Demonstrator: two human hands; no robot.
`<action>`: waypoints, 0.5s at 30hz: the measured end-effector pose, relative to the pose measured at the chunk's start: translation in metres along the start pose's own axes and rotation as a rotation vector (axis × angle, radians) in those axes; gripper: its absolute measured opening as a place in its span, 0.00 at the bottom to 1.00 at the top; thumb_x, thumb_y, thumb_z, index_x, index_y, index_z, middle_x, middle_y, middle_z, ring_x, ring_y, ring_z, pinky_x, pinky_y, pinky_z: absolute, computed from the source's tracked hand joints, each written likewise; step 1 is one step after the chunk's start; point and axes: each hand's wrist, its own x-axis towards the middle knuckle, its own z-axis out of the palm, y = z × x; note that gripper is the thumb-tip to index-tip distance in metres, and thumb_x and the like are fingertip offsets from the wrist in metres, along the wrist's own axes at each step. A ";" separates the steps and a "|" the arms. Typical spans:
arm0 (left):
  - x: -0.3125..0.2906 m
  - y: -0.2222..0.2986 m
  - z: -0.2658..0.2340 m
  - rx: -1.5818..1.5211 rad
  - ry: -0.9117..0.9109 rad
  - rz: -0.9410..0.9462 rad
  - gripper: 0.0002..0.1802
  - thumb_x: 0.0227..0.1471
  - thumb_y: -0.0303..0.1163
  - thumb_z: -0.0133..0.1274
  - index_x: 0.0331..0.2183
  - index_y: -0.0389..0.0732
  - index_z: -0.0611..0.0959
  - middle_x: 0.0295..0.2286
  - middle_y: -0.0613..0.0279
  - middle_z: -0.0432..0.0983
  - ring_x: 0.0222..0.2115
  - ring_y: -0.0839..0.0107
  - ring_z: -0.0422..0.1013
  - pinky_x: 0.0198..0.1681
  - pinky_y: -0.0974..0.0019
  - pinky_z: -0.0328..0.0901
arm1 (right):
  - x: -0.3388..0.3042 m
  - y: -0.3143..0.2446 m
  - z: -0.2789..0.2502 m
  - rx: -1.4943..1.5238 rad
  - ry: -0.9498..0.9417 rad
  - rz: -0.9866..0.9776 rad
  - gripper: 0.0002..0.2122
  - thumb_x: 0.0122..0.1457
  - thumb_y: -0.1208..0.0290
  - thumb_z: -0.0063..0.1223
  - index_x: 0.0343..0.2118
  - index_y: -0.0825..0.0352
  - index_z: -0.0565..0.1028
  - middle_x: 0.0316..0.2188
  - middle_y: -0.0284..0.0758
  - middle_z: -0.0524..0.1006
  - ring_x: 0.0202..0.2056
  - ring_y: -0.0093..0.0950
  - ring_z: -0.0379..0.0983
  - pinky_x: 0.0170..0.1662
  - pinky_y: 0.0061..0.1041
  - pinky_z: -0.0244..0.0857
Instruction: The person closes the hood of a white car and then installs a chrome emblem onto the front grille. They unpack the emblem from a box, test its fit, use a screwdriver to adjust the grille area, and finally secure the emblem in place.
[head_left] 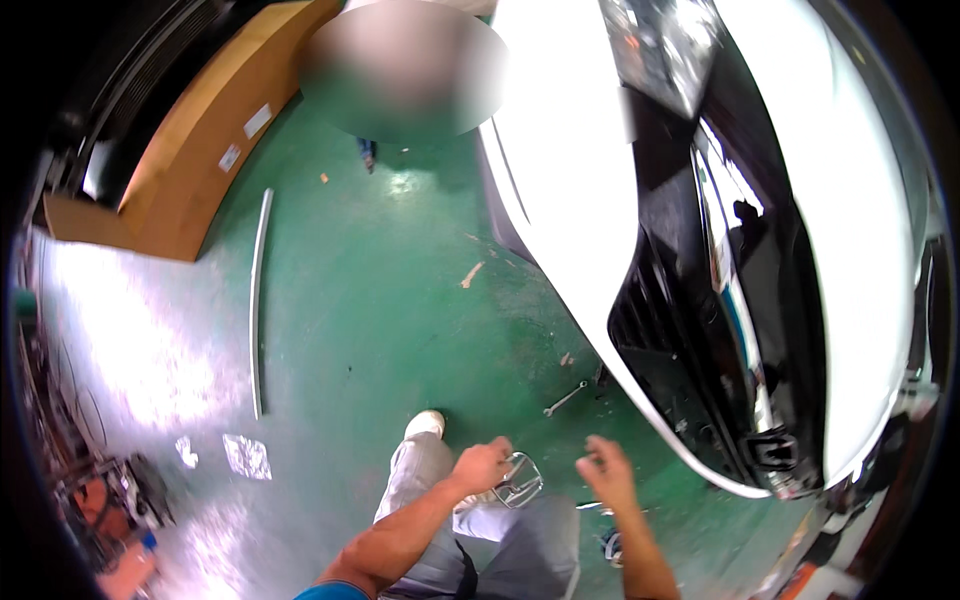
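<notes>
My left hand (484, 466) is closed on the edge of a chrome emblem (519, 481), a rounded open frame with bars across its middle. It is held above my grey-trousered knees. To its right, my right hand (608, 471) hangs in the air with fingers apart, touching nothing. A wrench (566, 398) lies on the green floor between me and the white car (575, 200). The car's black grille (690, 380) faces up to the right of my hands, with a dark square-shaped piece (773, 450) at its near end.
A long curved cardboard box (185, 160) stands at the far left. Near it lie a pale strip (259, 300) and crumpled clear plastic (247, 456). Orange and dark gear (105, 510) sits at lower left. A small round object (612, 546) lies below my right hand.
</notes>
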 end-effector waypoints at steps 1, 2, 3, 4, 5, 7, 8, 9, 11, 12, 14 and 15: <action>-0.021 0.000 -0.009 -0.127 0.060 -0.049 0.13 0.49 0.33 0.54 0.37 0.39 0.74 0.25 0.49 0.78 0.29 0.50 0.76 0.33 0.54 0.70 | -0.016 0.007 0.015 -0.005 -0.051 0.053 0.27 0.53 0.61 0.64 0.54 0.67 0.71 0.44 0.39 0.75 0.42 0.30 0.74 0.40 0.26 0.70; -0.045 -0.003 -0.020 -0.243 0.125 -0.107 0.13 0.50 0.33 0.55 0.37 0.39 0.75 0.25 0.50 0.78 0.28 0.53 0.77 0.33 0.57 0.70 | -0.029 0.003 0.030 -0.033 -0.125 0.096 0.28 0.54 0.59 0.64 0.55 0.67 0.70 0.45 0.39 0.75 0.43 0.30 0.74 0.41 0.27 0.70; -0.066 -0.014 -0.026 -0.481 0.190 -0.152 0.13 0.50 0.31 0.56 0.38 0.37 0.74 0.26 0.53 0.78 0.27 0.60 0.76 0.33 0.61 0.70 | -0.037 -0.013 0.039 -0.059 -0.186 0.121 0.29 0.54 0.57 0.64 0.55 0.67 0.69 0.47 0.39 0.75 0.44 0.30 0.74 0.42 0.27 0.70; -0.090 -0.023 -0.028 -0.718 0.248 -0.192 0.13 0.51 0.29 0.56 0.38 0.35 0.74 0.27 0.57 0.77 0.27 0.67 0.76 0.32 0.65 0.69 | -0.051 -0.027 0.044 0.084 -0.283 0.265 0.29 0.56 0.57 0.62 0.56 0.67 0.69 0.47 0.38 0.75 0.44 0.29 0.74 0.43 0.27 0.69; -0.113 -0.009 -0.052 -0.802 0.293 -0.216 0.13 0.51 0.28 0.56 0.38 0.34 0.74 0.28 0.58 0.77 0.28 0.71 0.75 0.32 0.66 0.69 | -0.050 -0.052 0.051 0.230 -0.361 0.396 0.28 0.57 0.57 0.61 0.57 0.67 0.68 0.48 0.38 0.75 0.45 0.28 0.74 0.44 0.27 0.69; -0.158 0.030 -0.106 -0.861 0.395 -0.246 0.13 0.53 0.27 0.56 0.39 0.32 0.74 0.29 0.59 0.77 0.29 0.74 0.74 0.32 0.68 0.68 | -0.036 -0.140 0.049 0.405 -0.587 0.500 0.22 0.60 0.61 0.58 0.54 0.67 0.71 0.44 0.35 0.77 0.42 0.25 0.74 0.41 0.25 0.70; -0.178 0.045 -0.130 -0.835 0.446 -0.259 0.14 0.53 0.28 0.56 0.40 0.32 0.74 0.29 0.58 0.77 0.30 0.73 0.74 0.33 0.68 0.68 | -0.031 -0.182 0.050 0.493 -0.704 0.555 0.19 0.62 0.63 0.56 0.52 0.67 0.72 0.43 0.34 0.78 0.41 0.23 0.75 0.40 0.23 0.70; -0.192 0.059 -0.153 -0.788 0.476 -0.274 0.15 0.53 0.27 0.56 0.41 0.31 0.73 0.29 0.57 0.77 0.30 0.72 0.74 0.32 0.70 0.67 | -0.019 -0.212 0.052 0.395 -0.761 0.470 0.16 0.62 0.64 0.55 0.50 0.67 0.74 0.40 0.33 0.78 0.38 0.22 0.74 0.38 0.22 0.69; -0.215 0.078 -0.189 -0.878 0.583 -0.255 0.15 0.53 0.27 0.56 0.41 0.31 0.74 0.29 0.58 0.77 0.29 0.73 0.73 0.31 0.71 0.67 | 0.003 -0.260 0.063 0.209 -0.860 0.317 0.12 0.64 0.65 0.53 0.45 0.67 0.76 0.36 0.31 0.79 0.33 0.19 0.73 0.34 0.20 0.68; -0.224 0.086 -0.205 -0.920 0.628 -0.253 0.15 0.53 0.27 0.56 0.41 0.31 0.74 0.28 0.58 0.78 0.29 0.74 0.73 0.31 0.71 0.67 | 0.011 -0.285 0.065 0.235 -0.888 0.287 0.12 0.64 0.64 0.53 0.42 0.67 0.77 0.34 0.31 0.79 0.32 0.18 0.72 0.33 0.19 0.67; -0.236 0.101 -0.236 -1.047 0.657 -0.262 0.15 0.54 0.28 0.55 0.41 0.30 0.74 0.28 0.59 0.78 0.28 0.75 0.72 0.31 0.71 0.66 | 0.031 -0.335 0.070 0.299 -0.951 0.242 0.11 0.64 0.64 0.53 0.38 0.67 0.78 0.31 0.30 0.78 0.28 0.16 0.71 0.31 0.18 0.66; -0.235 0.107 -0.248 -1.120 0.648 -0.245 0.15 0.54 0.28 0.54 0.41 0.29 0.75 0.28 0.59 0.78 0.27 0.76 0.72 0.30 0.71 0.66 | 0.042 -0.362 0.066 0.241 -0.970 0.215 0.10 0.64 0.64 0.53 0.38 0.67 0.77 0.30 0.30 0.78 0.28 0.16 0.71 0.30 0.17 0.66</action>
